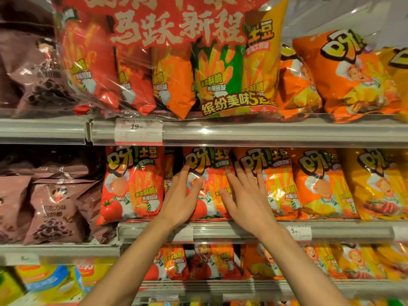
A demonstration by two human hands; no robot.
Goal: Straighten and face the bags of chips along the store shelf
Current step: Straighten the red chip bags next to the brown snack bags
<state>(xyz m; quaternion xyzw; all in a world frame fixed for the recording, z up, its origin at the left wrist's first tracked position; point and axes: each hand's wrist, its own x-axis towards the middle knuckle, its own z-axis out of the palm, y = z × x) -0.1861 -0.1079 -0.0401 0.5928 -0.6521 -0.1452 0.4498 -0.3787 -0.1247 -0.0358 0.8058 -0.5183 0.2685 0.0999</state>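
Note:
On the middle shelf a row of chip bags stands upright, faces out. A red tomato bag (212, 164) is in the centre, between my two hands. My left hand (184, 195) lies flat against its left side, fingers spread and pointing up. My right hand (245, 195) rests flat on its right edge and on the neighbouring orange bag (278, 173), fingers apart. Neither hand grips anything. Another red tomato bag (132, 184) stands to the left, with a narrow bag turned edge-on (169, 173) between the two red ones.
More orange and yellow bags (375, 184) fill the shelf to the right. Brown chocolate snack bags (55, 210) sit at the left. A clear multipack (172, 74) lies on the shelf above. Shelf rails carry price tags (138, 131). Further bags fill the lower shelf (212, 261).

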